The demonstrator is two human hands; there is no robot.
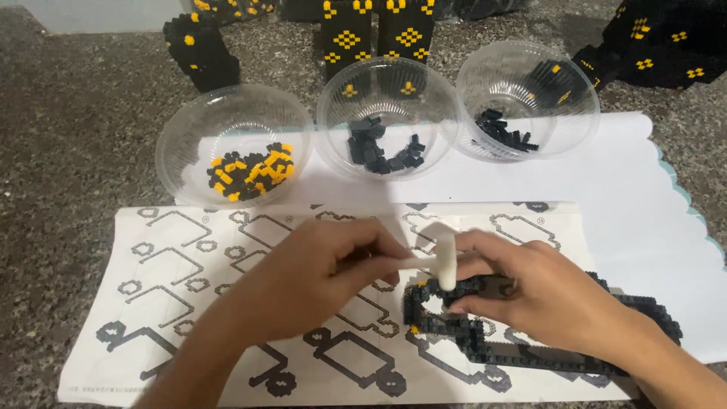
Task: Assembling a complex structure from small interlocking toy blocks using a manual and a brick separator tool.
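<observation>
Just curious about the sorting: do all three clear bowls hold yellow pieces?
No: only the left bowl holds yellow and black pieces; the other two hold dark ones.

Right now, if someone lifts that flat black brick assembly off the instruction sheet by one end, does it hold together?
Probably not well. The black brick assembly is a long, thin, open outline of tiny bricks, so it would likely sag or snap at a joint. It looks light, and may slide easily on the smooth instruction sheet. The right hand rests on it.
</observation>
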